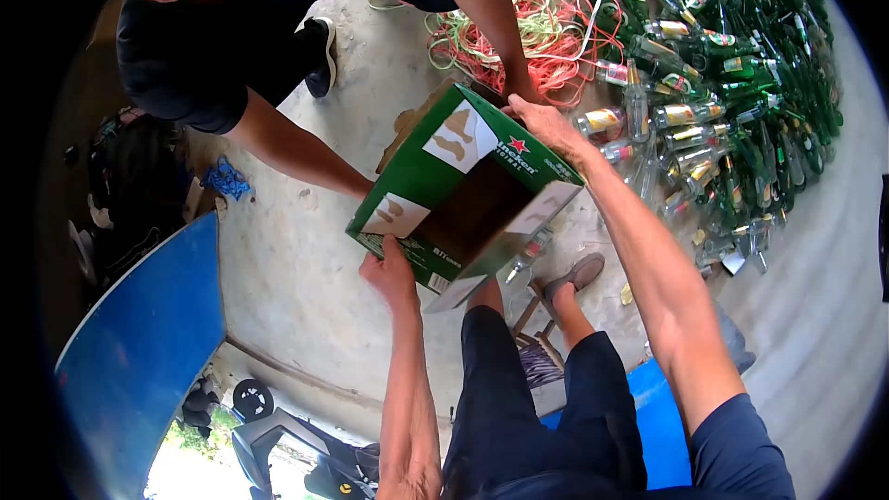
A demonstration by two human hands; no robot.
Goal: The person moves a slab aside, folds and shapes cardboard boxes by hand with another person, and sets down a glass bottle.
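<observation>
A green Heineken cardboard box point(415, 165) is held up in the middle of the view, tilted, its open top with raised flaps facing me and its dark inside showing no contents. My left hand point(389, 273) grips its lower left edge, thumb on the outside flap. At the upper right edge my right hand point(544, 132) is closed on the rim near the red star. Across from me another person point(269, 46) in dark clothes reaches both arms to the box's far side; that person's fingers are mostly hidden behind it.
A large heap of green and clear glass bottles point(732, 83) lies on the right. Tangled red and green plastic straps point(519, 18) sit beside it. A small stool point(540, 356) stands by my legs. Blue panels point(153, 333) and a motorbike point(296, 444) are at the lower left.
</observation>
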